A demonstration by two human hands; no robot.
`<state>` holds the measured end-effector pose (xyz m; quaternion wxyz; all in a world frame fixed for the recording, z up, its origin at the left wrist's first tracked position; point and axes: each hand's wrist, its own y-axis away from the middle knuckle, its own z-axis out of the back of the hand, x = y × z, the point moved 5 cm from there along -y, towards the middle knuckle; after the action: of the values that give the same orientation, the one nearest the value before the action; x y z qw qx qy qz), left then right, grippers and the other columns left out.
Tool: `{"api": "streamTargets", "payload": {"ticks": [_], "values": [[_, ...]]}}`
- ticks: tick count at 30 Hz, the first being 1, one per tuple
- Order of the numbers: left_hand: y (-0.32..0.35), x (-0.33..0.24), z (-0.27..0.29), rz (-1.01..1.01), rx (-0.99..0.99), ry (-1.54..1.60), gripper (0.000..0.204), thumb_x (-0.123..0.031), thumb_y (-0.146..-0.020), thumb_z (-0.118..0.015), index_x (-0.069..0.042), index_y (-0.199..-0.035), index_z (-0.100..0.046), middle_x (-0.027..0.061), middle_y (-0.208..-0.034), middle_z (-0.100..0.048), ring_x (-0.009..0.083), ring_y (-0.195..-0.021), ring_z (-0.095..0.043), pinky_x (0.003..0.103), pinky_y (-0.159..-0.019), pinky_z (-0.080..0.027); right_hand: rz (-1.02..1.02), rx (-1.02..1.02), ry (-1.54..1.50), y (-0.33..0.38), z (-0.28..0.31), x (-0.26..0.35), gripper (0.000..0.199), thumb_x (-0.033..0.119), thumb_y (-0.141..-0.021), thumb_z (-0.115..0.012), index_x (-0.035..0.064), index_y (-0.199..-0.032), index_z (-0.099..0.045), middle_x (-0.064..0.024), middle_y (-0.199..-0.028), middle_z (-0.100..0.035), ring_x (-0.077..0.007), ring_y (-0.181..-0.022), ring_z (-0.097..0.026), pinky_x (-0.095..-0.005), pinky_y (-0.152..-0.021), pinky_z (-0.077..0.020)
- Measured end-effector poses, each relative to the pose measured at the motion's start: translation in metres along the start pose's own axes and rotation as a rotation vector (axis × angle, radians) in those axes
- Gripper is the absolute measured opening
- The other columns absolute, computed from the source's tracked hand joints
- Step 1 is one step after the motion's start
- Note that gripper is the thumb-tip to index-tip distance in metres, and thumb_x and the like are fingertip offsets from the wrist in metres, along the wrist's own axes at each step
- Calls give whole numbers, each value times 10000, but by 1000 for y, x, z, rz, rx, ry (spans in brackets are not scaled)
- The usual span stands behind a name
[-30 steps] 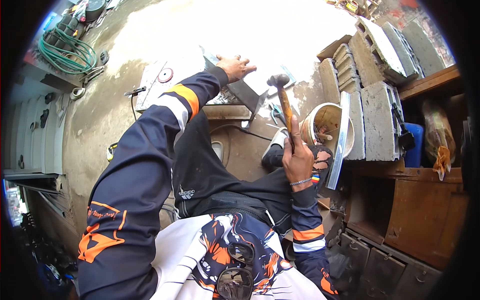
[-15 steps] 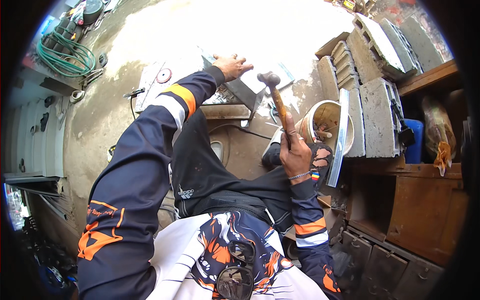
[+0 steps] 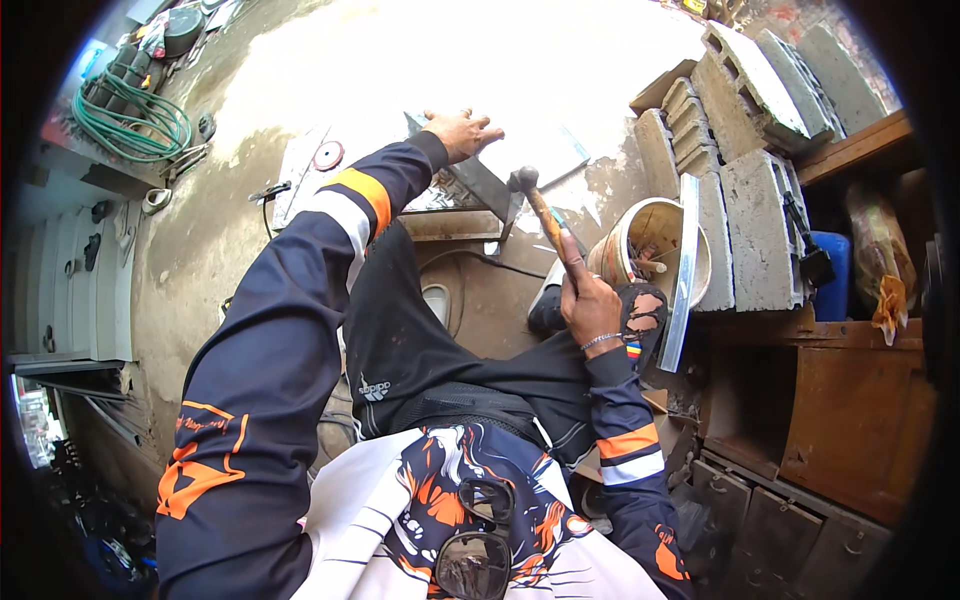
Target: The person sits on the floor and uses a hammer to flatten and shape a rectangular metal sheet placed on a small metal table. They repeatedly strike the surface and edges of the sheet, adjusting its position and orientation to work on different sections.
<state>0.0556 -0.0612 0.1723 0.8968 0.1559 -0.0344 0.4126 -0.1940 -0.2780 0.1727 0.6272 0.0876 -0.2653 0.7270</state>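
Observation:
My left hand presses flat on a grey sheet-metal piece lying on the concrete floor ahead of my knees. My right hand grips the wooden handle of a hammer. The hammer's dark head is low, just at the right edge of the metal piece. I sit or squat on the floor, dark trousers and both dark sleeves with orange bands in view.
A cream plastic bucket stands right of the hammer, with a metal strip leaning by it. Grey concrete blocks are stacked at the right, wooden shelves below them. A green hose is coiled at far left.
The hammer has swung down and left, from raised over the bucket's edge to the metal piece. My left hand has stayed on the metal.

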Motion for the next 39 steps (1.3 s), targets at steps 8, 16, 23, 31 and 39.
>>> {"api": "streamTargets", "payload": {"ticks": [8, 16, 23, 31, 39], "values": [[0, 5, -2, -1, -4, 10, 364, -237, -1066, -392, -284, -1424, -439, 52, -1387, -511, 316, -1339, -477, 782, -850, -494, -36, -86, -147, -9, 19, 15, 725, 105, -928, -616, 322, -1564, -345, -200, -730, -641, -390, -645, -657, -501, -588, -483], [2, 10, -4, -18, -30, -13, 365, -249, -1052, -424, -289, -1414, -436, 52, -1393, -502, 326, -1334, -479, 783, -809, -510, -99, 89, 19, -18, 14, 2, 729, 136, -914, -607, 370, -1552, -345, -186, -729, -648, -398, -654, -654, -519, -599, -501], [0, 7, -7, -32, -32, -16, 365, -248, -1054, -422, -296, -1416, -431, 55, -1406, -498, 351, -1334, -477, 770, -811, -524, -58, -47, -93, -9, 9, 2, 738, 130, -919, -594, 373, -1561, -324, -178, -685, -616, -387, -634, -648, -519, -601, -498], [-2, 12, -16, -50, -60, -43, 358, -217, -1049, -427, -283, -1400, -448, 59, -1392, -518, 362, -1304, -509, 747, -849, -527, -13, -101, -109, -8, 11, 11, 761, 115, -902, -585, 393, -1558, -319, -160, -663, -614, -376, -609, -645, -528, -576, -501], [1, 7, -11, -73, -64, -141, 371, -230, -1035, -458, -269, -1404, -450, 61, -1380, -521, 361, -1312, -500, 666, -765, -599, -73, -21, -3, -4, 12, 4, 718, 142, -907, -597, 394, -1538, -363, -160, -652, -611, -375, -603, -651, -516, -568, -525]]}}
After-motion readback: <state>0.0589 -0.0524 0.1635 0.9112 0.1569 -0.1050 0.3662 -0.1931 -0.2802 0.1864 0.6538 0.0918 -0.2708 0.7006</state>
